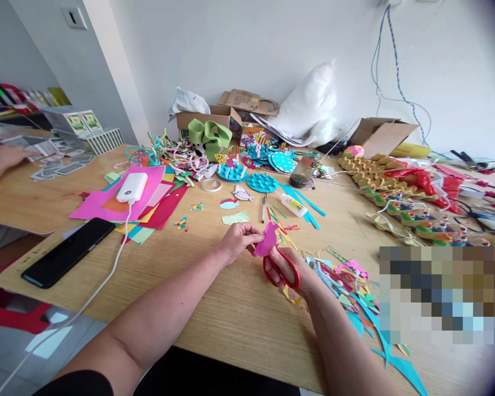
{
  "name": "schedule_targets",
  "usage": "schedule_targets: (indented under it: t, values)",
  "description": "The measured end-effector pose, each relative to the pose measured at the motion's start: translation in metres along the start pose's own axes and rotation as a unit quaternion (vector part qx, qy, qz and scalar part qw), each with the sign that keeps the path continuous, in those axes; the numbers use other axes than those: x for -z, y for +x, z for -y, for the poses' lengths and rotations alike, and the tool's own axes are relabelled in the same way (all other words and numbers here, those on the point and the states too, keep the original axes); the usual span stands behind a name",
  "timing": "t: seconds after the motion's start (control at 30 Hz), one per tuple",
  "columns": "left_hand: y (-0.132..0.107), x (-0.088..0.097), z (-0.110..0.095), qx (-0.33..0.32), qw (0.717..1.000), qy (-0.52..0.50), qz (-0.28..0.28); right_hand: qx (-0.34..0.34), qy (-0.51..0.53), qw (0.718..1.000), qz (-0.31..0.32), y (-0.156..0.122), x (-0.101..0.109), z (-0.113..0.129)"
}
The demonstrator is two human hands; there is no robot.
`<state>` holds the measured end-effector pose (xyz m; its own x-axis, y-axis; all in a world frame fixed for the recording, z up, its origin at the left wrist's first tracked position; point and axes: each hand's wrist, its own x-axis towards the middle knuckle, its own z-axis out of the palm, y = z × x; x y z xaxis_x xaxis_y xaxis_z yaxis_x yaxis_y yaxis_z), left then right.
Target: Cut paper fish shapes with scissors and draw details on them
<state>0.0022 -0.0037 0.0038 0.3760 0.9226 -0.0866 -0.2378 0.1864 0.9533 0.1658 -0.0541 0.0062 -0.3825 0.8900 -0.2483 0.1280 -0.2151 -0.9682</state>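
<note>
Wood-grain desk (231, 308) lay bare nearest the person, where the left hand (236, 242) pinched a pink paper shape (268, 240) and the right hand (291, 273) gripped red scissors (281, 270) closed around its lower edge. A crooked snip could probably clip the narrow shape, or fingertips (253, 235) beside the blades. Beyond, a glue bottle (291, 204) and paper scraps (346, 286) crowded the right, leaving room only in front.

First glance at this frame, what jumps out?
Centre front, the left hand pinches a pink bird-shaped paper cutout while the right hand works red-handled scissors at its lower edge. Bright paper scraps pile up just right of the hands on the wooden table. At the left edge, a black smartphone lies flat, below a white power bank resting on pink paper sheets.
</note>
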Motion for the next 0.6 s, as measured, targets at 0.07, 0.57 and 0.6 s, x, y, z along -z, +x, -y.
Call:
schedule_targets:
  t: [0.07, 0.57, 0.6]
  values:
    - [0.0000, -0.0001, -0.0001, 0.000, 1.000, 0.002, -0.002, -0.002, -0.004, 1.000, -0.002, -0.0004, 0.0002, 0.0004]
    - [0.0009, 0.0013, 0.0022, -0.006, 1.000, -0.007, 0.009, 0.006, -0.010, 1.000, 0.012, -0.0013, 0.0009, 0.0012]
    - [0.0010, 0.0012, 0.0023, -0.006, 1.000, -0.006, 0.010, 0.004, -0.006, 1.000, 0.009, -0.0003, 0.0008, -0.0005]
